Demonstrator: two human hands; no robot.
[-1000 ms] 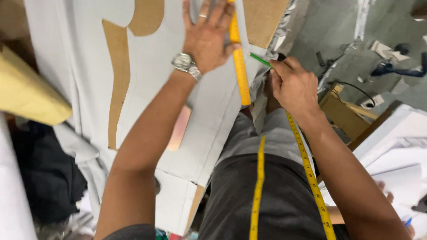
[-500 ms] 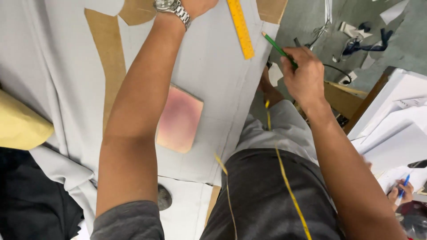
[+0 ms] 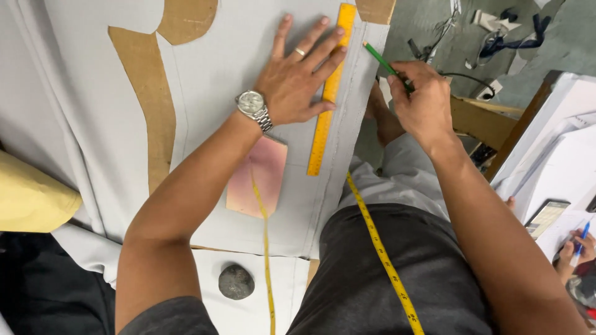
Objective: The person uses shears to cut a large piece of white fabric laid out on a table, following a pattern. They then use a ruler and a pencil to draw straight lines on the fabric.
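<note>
My left hand (image 3: 298, 74), with a ring and a metal wristwatch (image 3: 253, 107), lies flat with fingers spread on pale grey fabric (image 3: 223, 68), its fingertips pressing a yellow ruler (image 3: 329, 93) that runs along the fabric's right edge. My right hand (image 3: 422, 99) grips a green pencil (image 3: 380, 59), whose tip points at the fabric edge just right of the ruler's top. A yellow measuring tape (image 3: 379, 248) hangs round my neck, over my dark shirt and onto the table.
Brown paper pattern pieces (image 3: 149, 105) lie on the fabric. A pink block (image 3: 257, 183) sits below my wrist and a grey stone (image 3: 236, 282) rests near the table's front edge. A yellow roll (image 3: 31, 198) lies left. Another person's hand with a blue pen (image 3: 574, 245) shows at right.
The view has shifted so both hands sit lower in frame. My left hand still presses the ruler; my right hand has brought the pencil tip closer to the fabric edge.
</note>
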